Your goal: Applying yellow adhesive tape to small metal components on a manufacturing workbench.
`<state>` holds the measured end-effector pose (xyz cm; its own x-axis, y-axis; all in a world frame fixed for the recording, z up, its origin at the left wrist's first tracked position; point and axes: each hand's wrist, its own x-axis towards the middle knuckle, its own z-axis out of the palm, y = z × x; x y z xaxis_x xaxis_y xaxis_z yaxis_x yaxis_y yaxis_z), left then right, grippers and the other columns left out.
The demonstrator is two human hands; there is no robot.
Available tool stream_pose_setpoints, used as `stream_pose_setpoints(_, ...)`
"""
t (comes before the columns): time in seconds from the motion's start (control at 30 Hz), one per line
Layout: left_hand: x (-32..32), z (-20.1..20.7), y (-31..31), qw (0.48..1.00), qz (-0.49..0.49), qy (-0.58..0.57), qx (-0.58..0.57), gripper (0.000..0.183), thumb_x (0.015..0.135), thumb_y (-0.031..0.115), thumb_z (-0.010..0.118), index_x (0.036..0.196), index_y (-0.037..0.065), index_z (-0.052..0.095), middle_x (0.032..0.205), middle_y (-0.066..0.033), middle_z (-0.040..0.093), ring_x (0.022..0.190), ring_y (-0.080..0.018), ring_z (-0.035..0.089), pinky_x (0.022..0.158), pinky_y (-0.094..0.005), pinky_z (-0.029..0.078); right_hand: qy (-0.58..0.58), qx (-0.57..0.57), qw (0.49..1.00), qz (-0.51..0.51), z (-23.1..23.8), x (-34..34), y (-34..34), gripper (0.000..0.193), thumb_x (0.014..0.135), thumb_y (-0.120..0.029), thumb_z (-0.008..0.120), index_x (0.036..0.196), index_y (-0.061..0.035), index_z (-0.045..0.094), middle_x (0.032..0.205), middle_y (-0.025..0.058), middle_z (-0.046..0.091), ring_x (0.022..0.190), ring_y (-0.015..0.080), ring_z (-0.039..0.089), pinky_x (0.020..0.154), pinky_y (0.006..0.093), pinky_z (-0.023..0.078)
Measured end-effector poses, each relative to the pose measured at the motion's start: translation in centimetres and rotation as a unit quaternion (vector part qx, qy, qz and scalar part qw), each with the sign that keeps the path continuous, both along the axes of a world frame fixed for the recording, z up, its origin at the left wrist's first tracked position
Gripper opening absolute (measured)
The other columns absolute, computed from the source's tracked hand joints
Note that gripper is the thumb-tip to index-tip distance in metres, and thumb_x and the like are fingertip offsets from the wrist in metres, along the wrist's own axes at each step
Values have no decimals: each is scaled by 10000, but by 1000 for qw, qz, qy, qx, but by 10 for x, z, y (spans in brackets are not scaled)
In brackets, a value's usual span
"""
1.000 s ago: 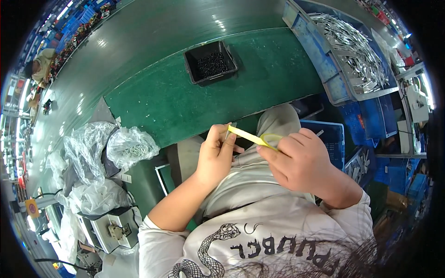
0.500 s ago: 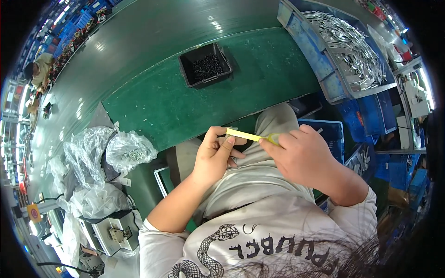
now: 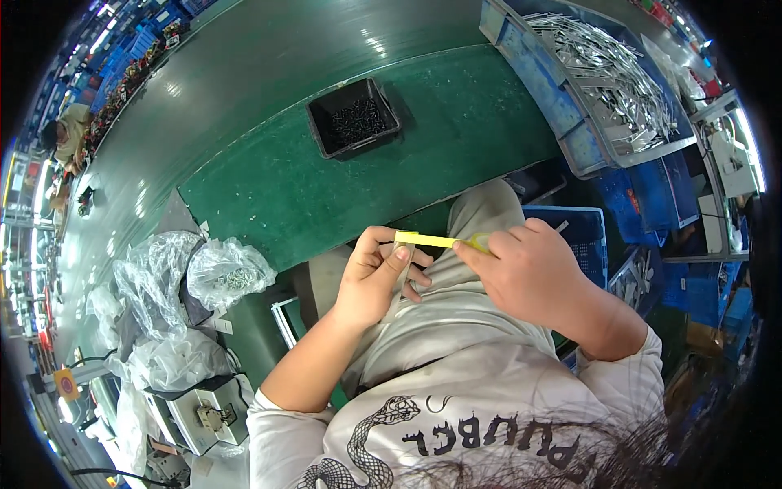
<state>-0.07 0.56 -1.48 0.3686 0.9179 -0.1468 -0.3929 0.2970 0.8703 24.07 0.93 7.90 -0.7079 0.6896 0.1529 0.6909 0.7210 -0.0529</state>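
Above my lap, a strip of yellow tape [image 3: 433,240] stretches level between my two hands. My left hand [image 3: 366,281] pinches its left end between thumb and forefinger, the other fingers loosely curled. A thin, pale strip [image 3: 399,287] hangs below that thumb; what it is I cannot make out. Closed round the other end, my right hand [image 3: 533,273] grips what looks like the yellow tape roll [image 3: 482,243], mostly hidden by the fingers.
A black bin [image 3: 355,122] of small black parts stands on the green table [image 3: 269,183]. At the far right is a blue crate [image 3: 562,102] heaped with thin metal strips. Clear plastic bags [image 3: 232,273] lie left, above a white machine [image 3: 204,416].
The left end of the tape has dipped slightly, so the strip lies flatter. My left thumb and fingers have shifted, and the pale strip below them shows more. My right hand barely moves.
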Motion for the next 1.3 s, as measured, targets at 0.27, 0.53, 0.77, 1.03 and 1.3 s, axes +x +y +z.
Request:
stream_pose_setpoints(0.27, 1, 3, -2, 1000, 4, -18, 17, 154, 1051, 119, 467, 1191, 69, 429, 986, -193, 686, 784, -227, 692, 584, -319, 563, 7, -5, 1000, -4, -3, 0, -1, 399, 753, -146, 700, 1150, -149, 728, 750, 8, 545, 639, 196, 554, 643, 335, 402)
stream_pose_setpoints(0.53, -3, 0, -6, 998, 3, -55, 33, 242, 979, 29, 588, 1144, 32, 411, 826, -146, 681, 581, -119, 599, 498, -262, 480, 31, 0, 999, 11, -2, -3, -2, 403, 762, -150, 695, 1164, -136, 717, 769, 13, 552, 649, 202, 558, 648, 339, 408)
stream_pose_setpoints(0.77, 5, 9, -9, 995, 52, 69, 47, 449, 835, -115, 702, 1120, 48, 396, 866, -74, 629, 555, -65, 569, 439, -217, 442, 15, 28, 999, 20, -6, -4, -4, 384, 792, -184, 629, 1163, -134, 712, 763, -39, 560, 654, 126, 560, 617, 313, 388)
stream_pose_setpoints(1.03, 2, -1, -14, 983, 61, 98, 144, 314, 943, -49, 566, 1256, -26, 549, 998, -124, 685, 679, -117, 631, 565, -247, 521, 56, 46, 997, 20, -10, -10, -6, 415, 740, -161, 677, 1152, -153, 727, 718, -2, 476, 609, 173, 513, 600, 336, 357)
stream_pose_setpoints(1.3, 4, 1, -17, 982, 33, 93, 161, 299, 1000, 8, 481, 1281, -40, 573, 1007, -85, 691, 755, -80, 610, 613, -212, 511, 66, 57, 996, 21, -16, -14, -5, 399, 760, -185, 642, 1145, -136, 733, 783, -28, 555, 650, 145, 534, 610, 328, 368)
